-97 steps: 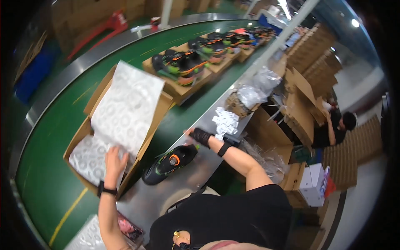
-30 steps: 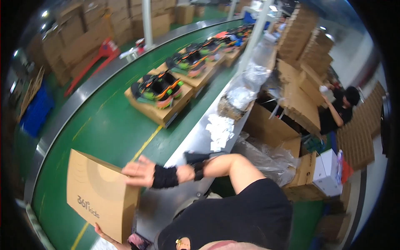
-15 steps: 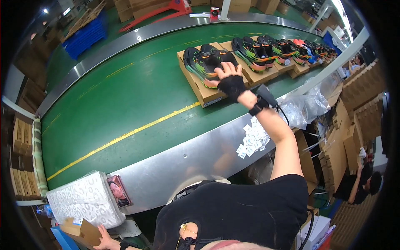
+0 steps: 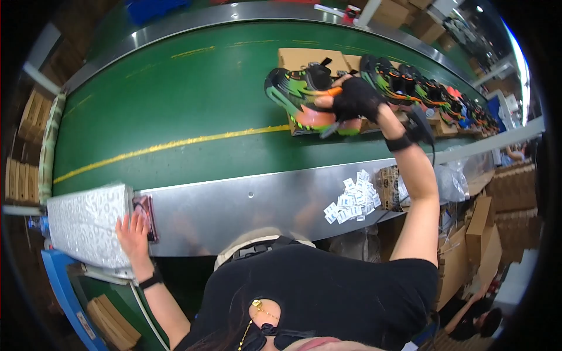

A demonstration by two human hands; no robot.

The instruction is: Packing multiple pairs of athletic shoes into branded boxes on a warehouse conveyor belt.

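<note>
My right hand [image 4: 357, 100], in a black fingerless glove, grips black, green and orange sneakers [image 4: 295, 96] and holds them tilted above a brown shoe box [image 4: 310, 57] on the green conveyor belt [image 4: 205, 76]. The glove and sneakers hide part of the box. My left hand [image 4: 133, 235] is open, its fingers spread over the edge of a stack of white, grey-patterned wrapping paper [image 4: 88, 219]. Beside that stack lies a small dark pink picture packet [image 4: 151, 219].
More sneakers on boxes [image 4: 433, 93] line the belt to the right. Small white packets [image 4: 354, 202] are heaped on the metal ledge [image 4: 234, 202], near clear plastic bags [image 4: 453, 181]. Below left are a blue frame [image 4: 67, 292] and a brown carton [image 4: 111, 322]. Another person [image 4: 474, 319] is at lower right.
My right hand has taken hold of the sneakers and lifted them off the box. My left hand has left the brown carton and moved up to the patterned paper. The whole view has shifted.
</note>
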